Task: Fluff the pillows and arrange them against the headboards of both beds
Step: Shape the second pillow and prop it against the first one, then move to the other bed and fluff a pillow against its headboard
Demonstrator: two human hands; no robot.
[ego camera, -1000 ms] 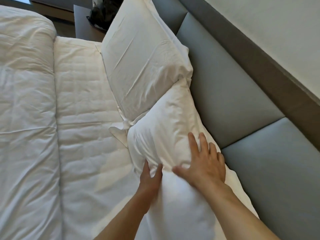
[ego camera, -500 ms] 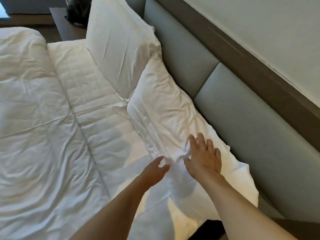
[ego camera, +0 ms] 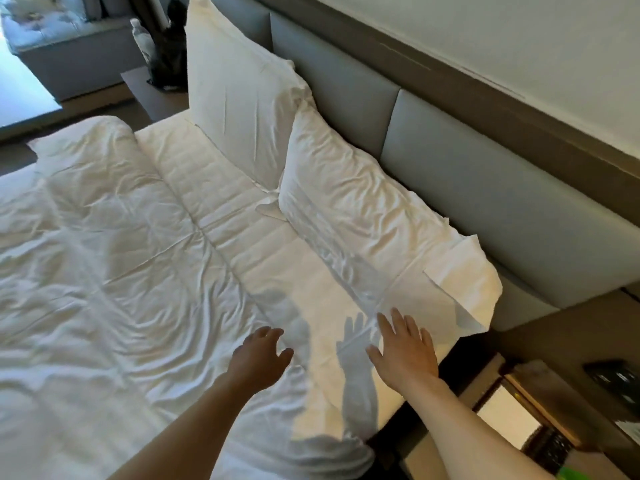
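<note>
Two pillows (ego camera: 349, 202) in creased white cotton-like cloth. The headboard (ego camera: 485, 188) is smooth, matt grey padded upholstery. The duvet (ego camera: 104, 254) is rumpled white cloth.

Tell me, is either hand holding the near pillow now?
No, the left hand and the right hand are both open above the sheet, apart from the near pillow.

Soft daylight comes from the window side at upper left, where the picture is washed out. A warmer patch lights the sheet (ego camera: 346, 299) near the bed's corner, and both hands cast crisp grey shadows there. The wide lens bends the headboard (ego camera: 485, 188). The far corner is slightly blurred.
</note>
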